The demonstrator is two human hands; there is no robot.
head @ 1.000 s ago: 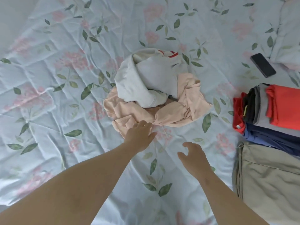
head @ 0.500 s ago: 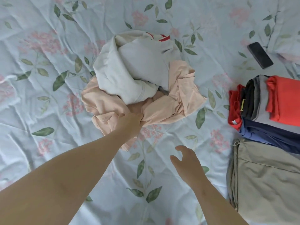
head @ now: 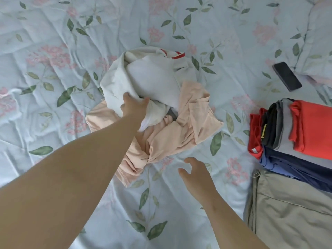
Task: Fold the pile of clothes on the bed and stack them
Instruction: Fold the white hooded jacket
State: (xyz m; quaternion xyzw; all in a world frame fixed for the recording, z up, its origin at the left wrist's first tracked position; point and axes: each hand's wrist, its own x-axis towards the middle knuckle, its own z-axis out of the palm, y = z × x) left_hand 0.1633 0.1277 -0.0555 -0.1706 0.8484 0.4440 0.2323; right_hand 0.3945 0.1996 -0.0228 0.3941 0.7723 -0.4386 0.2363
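a crumpled white garment (head: 149, 78) with a red-striped edge tops the pile, its near fold bunched in the left hand (head: 133, 106). under it a peach garment (head: 179, 133) lies twisted, spreading beneath the left forearm to just beyond the right hand (head: 195, 173). well right of that hand lies a folded stack (head: 305, 126) of red, grey and navy pieces, with folded khaki trousers (head: 291, 212) nearer beside it.

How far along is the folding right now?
Done: a folded stack sits at the right, with a folded khaki garment beside it. In hand: the left hand grips the white garment, which lies on the peach garment; the right hand hovers open. Left: both of those.
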